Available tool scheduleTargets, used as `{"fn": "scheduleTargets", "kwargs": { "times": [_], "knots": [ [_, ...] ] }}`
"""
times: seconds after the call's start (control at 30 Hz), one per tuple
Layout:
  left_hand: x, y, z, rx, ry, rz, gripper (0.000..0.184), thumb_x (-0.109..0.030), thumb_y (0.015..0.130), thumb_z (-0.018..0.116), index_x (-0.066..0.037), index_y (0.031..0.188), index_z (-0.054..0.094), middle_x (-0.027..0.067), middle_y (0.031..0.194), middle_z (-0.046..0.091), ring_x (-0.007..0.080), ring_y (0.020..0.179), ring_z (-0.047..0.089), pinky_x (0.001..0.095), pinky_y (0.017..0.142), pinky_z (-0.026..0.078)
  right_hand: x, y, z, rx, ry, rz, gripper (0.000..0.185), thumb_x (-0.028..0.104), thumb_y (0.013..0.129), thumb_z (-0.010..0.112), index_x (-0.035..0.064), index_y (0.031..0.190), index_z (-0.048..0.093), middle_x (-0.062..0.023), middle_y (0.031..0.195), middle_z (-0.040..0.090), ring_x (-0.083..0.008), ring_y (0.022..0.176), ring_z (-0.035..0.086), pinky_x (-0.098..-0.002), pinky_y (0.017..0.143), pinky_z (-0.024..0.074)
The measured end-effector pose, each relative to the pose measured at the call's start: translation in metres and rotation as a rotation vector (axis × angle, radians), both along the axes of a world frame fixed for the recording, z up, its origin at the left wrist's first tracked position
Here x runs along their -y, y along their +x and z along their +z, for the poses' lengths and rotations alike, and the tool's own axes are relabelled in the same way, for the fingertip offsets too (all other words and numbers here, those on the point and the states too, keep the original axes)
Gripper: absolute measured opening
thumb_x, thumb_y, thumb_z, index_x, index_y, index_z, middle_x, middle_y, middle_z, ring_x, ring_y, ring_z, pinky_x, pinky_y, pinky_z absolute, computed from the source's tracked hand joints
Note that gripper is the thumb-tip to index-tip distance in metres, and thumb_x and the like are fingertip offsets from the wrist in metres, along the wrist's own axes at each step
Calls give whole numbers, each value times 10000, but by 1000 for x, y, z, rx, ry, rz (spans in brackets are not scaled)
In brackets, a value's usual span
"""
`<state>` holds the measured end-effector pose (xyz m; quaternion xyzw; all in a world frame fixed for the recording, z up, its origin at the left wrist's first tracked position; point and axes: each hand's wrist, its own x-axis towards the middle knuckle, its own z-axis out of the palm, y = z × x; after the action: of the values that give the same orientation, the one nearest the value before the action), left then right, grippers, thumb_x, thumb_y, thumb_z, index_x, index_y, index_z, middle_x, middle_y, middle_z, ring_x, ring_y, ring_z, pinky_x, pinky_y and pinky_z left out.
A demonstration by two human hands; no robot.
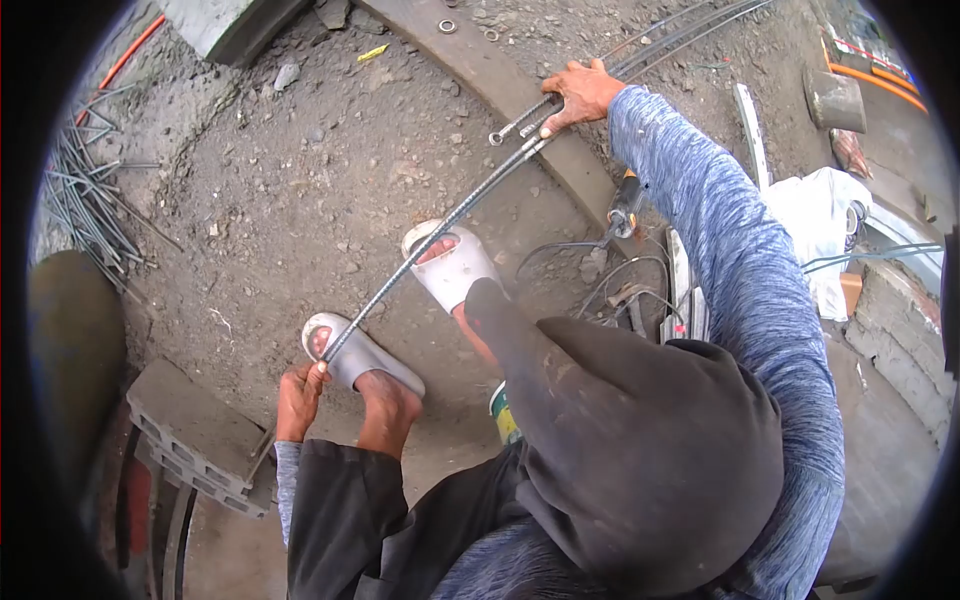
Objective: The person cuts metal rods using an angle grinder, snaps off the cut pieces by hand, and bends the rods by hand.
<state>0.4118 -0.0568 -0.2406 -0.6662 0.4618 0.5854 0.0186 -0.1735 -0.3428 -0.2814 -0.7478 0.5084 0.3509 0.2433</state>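
A long ribbed steel rod (425,245) runs diagonally over my two light sandals. My left hand (299,400) pinches its lower end beside the left sandal (375,362). At the upper right, my right hand (582,97) is closed around rods above a wooden plank (480,75). A shorter rod with a looped end (497,138) sticks out beside the long one under that hand. More thin rods (680,38) extend beyond it to the top right edge.
A pile of cut metal pieces (95,200) lies at the left. Hollow blocks (200,430) are stacked at the lower left. Near my right knee are a power tool (625,205) and cables (625,265). A white bag (815,225) lies at the right.
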Motion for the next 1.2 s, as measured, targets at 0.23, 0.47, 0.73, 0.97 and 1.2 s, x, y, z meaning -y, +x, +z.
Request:
{"fn": "scheduleTargets", "kwargs": {
  "times": [0.23, 0.47, 0.73, 0.97, 1.2],
  "knots": [
    [53, -32, 129, 178, 45, -63, 429, -314, 1012, 614, 41, 779, 674, 12, 523, 436, 110, 501, 407, 333, 482, 323, -8, -1, 5, 33, -52, 13, 888, 749, 727, 695, 143, 1366, 586, -66, 1348, 613, -283, 1313, 464, -559, 1035, 281],
    [143, -128, 286, 507, -444, -480, 326, -211, 929, 707, 70, 786, 623, 185, 580, 476, 264, 480, 440, 407, 522, 361, -12, -4, 2, 76, -102, -9, 893, 760, 711, 694, 131, 1338, 600, -92, 1296, 612, -288, 1301, 468, -552, 1050, 279],
    [144, -117, 270, 559, -655, -527, 262, -187, 821, 764, 21, 747, 623, 245, 664, 591, 447, 625, 584, 488, 561, 415, -35, -16, -17, 270, -404, -92, 788, 722, 642, 745, 140, 1171, 691, -128, 1260, 635, -351, 1246, 532, -540, 1029, 369],
    [59, -14, 102, 337, -424, -242, 302, -187, 839, 745, 52, 731, 595, 276, 655, 533, 460, 606, 509, 479, 563, 383, -34, -21, -21, 357, -277, -155, 877, 716, 624, 771, 108, 1238, 621, -128, 1315, 561, -319, 1366, 391, -512, 1088, 267],
    [14, 5, 21, 254, -396, -165, 368, -201, 873, 719, 47, 712, 499, 256, 624, 415, 293, 545, 374, 453, 536, 324, -32, -20, -21, 392, -277, -197, 853, 688, 606, 790, 102, 1204, 630, -126, 1307, 558, -322, 1359, 399, -522, 1084, 281]
  ]
}}
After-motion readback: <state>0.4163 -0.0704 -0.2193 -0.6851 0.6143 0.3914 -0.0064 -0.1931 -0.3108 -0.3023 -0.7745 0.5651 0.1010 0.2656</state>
